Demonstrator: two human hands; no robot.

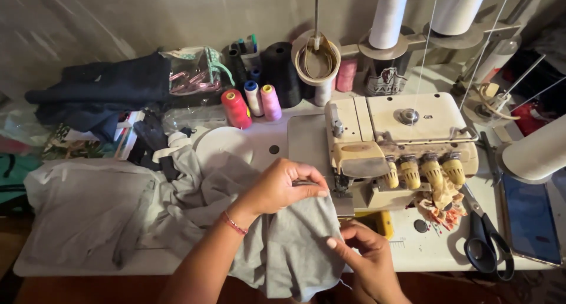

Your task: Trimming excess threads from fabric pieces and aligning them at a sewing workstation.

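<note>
A piece of grey fabric [289, 239] lies in front of a cream overlock sewing machine [401, 142], its top edge by the presser foot [342, 189]. My left hand [283, 186] presses and pinches the fabric's upper edge right beside the foot. Lower down, my right hand [365, 254] grips the fabric's right edge near the table front. More grey cloth [88, 212] trails off to the left across the white table [430, 251].
Black scissors [486, 239] and a phone [530, 218] lie right of the machine. Red, blue-topped and pink thread spools [253, 103] stand behind, with black cones [283, 71] and white cones [386, 15]. Dark folded clothing [100, 92] sits at the back left.
</note>
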